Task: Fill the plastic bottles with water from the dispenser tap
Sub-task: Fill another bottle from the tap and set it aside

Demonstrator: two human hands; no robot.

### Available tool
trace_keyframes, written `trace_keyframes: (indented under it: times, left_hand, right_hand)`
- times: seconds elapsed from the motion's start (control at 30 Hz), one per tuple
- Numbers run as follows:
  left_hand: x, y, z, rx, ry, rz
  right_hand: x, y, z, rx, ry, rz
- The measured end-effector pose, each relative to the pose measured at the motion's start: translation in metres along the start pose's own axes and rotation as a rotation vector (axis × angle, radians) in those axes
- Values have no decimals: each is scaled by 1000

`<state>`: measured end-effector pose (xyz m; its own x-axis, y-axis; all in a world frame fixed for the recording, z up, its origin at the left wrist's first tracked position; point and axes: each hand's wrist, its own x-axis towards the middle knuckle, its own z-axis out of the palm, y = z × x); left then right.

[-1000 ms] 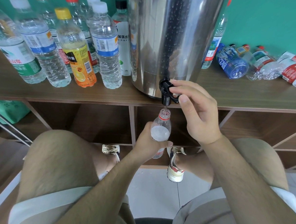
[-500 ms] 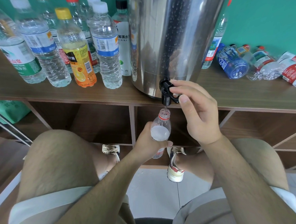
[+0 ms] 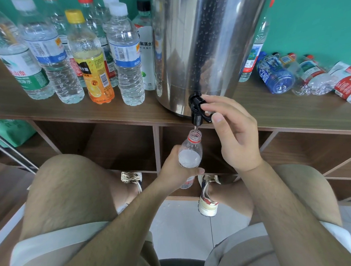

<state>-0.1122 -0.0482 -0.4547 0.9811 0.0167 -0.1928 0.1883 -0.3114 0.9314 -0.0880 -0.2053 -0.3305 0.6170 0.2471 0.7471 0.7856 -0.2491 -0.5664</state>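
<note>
A steel water dispenser [image 3: 201, 43] stands on the wooden shelf [image 3: 293, 112], its black tap [image 3: 197, 110] hanging over the front edge. My right hand [image 3: 232, 133] pinches the tap lever between thumb and fingers. My left hand [image 3: 173, 170] grips a small clear plastic bottle [image 3: 190, 152] with a red neck ring, held upright with its open mouth right under the spout. A thin stream of water runs into it, and the water surface shows high in the bottle.
Several capped, filled bottles [image 3: 125, 53] stand left of the dispenser, one with an orange label [image 3: 90, 62]. Several empty crushed bottles [image 3: 312, 75] lie on the shelf at right. Open cubbies sit below the shelf; my knees and shoes are beneath.
</note>
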Motion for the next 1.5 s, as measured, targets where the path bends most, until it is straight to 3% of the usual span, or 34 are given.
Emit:
trace_keyframes:
  times: [1.5]
  left_hand:
    - [-2, 2, -1, 20, -9, 5]
  right_hand:
    - [-1, 2, 1, 26, -5, 6]
